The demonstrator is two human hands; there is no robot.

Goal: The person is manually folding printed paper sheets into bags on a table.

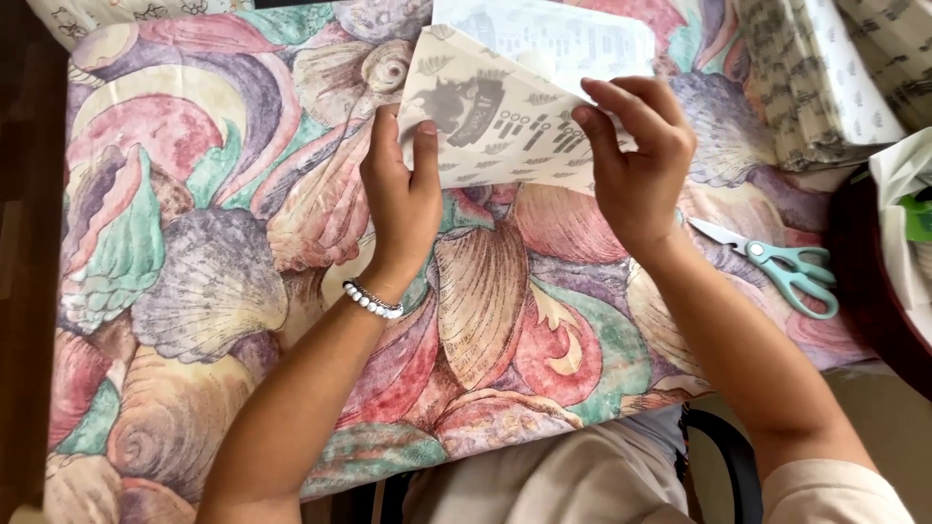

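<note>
A sheet of thin white printed paper [505,107] lies folded on a table covered by a cloth with a colourful seashell pattern [214,281]. My left hand [400,194], with a bead bracelet at the wrist, presses down on the paper's lower left corner. My right hand [636,160] pinches the folded edge of the paper between thumb and fingers at its right side. The upper flap of the paper is folded over toward me.
Scissors with mint-green handles [786,267] lie on the cloth just right of my right forearm. A stack of similar printed paper [825,78] sits at the upper right. A white bag and a dark round edge [898,243] are at the far right.
</note>
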